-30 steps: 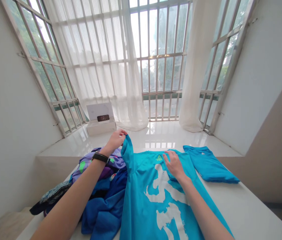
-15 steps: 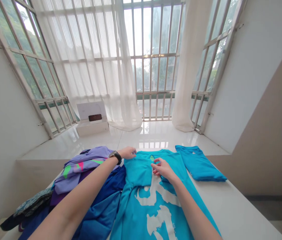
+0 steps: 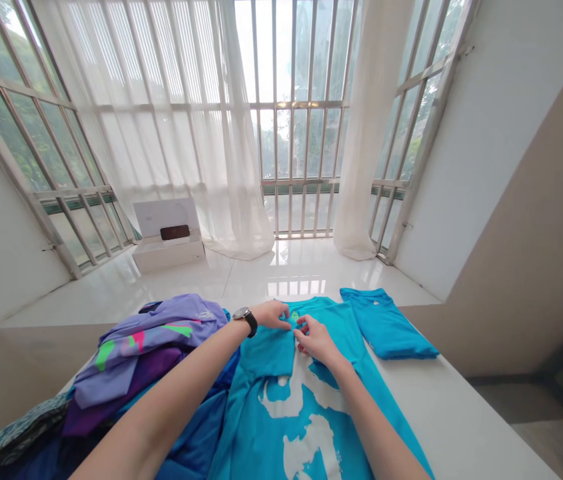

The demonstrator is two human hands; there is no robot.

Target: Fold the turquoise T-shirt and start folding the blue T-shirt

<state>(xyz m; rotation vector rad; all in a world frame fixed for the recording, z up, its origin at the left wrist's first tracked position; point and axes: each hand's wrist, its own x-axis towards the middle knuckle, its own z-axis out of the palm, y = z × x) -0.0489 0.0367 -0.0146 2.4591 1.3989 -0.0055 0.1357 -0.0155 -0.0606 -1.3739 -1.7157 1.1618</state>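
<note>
A turquoise T-shirt (image 3: 268, 353) with large white lettering lies spread in front of me, one sleeve folded inward across its chest. My left hand (image 3: 272, 313), a black-strapped watch on its wrist, is at the shirt near the collar, its thumb and fingers closed on the cloth. Close beside it, my right hand (image 3: 315, 340) has thumb and index finger pinched together at the folded sleeve's edge. The fingertips of both hands nearly meet below a small green mark at the neck.
A folded blue T-shirt (image 3: 394, 327) lies to the right. On the left is a heap of clothes with a lilac garment (image 3: 161, 327) on top. An open white box (image 3: 171, 253) with a dark phone-like picture stands on the sill by the curtain (image 3: 236, 167) and barred windows.
My left hand has moved right along the collar, towards my right hand. The right hand's fingers have drawn closer together at the sleeve edge. The view has shifted slightly.
</note>
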